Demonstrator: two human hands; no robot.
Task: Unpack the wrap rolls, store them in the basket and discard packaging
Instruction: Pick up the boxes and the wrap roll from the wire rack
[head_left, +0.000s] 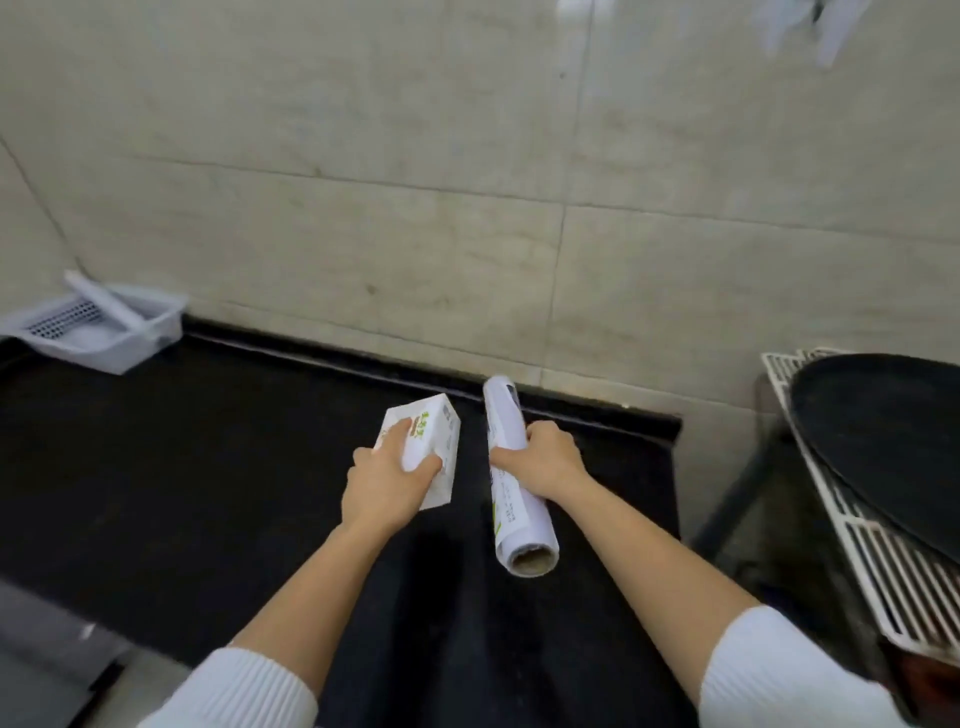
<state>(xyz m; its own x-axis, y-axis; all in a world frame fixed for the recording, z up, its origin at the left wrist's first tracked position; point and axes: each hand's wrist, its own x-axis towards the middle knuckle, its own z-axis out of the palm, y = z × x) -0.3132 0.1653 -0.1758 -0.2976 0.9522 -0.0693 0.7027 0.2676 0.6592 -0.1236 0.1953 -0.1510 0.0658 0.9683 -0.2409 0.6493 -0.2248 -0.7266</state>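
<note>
Black stone countertop (156, 467) filled the lower half of the frame, and I had both hands out over its middle. My left hand (387, 486) was closed around a white rectangular cardboard box with green print (423, 441), thumb on one face and fingers on the other. My right hand (545, 460) was wrapped around the middle of a long white paper-sleeved wrap roll (511, 483), whose brown cardboard core end pointed toward the bottom of the frame. The roll looked fully clear of the box, just beside it and not touching.

At upper left a pale perforated plastic basket (104, 332) sat against the tiled wall (467, 182), with another white roll (106, 301) leaning across its rim. To do this step well, I judged the roll should travel left, held level, and be laid lengthwise beside the first, while the box stayed pinched for discarding.
</note>
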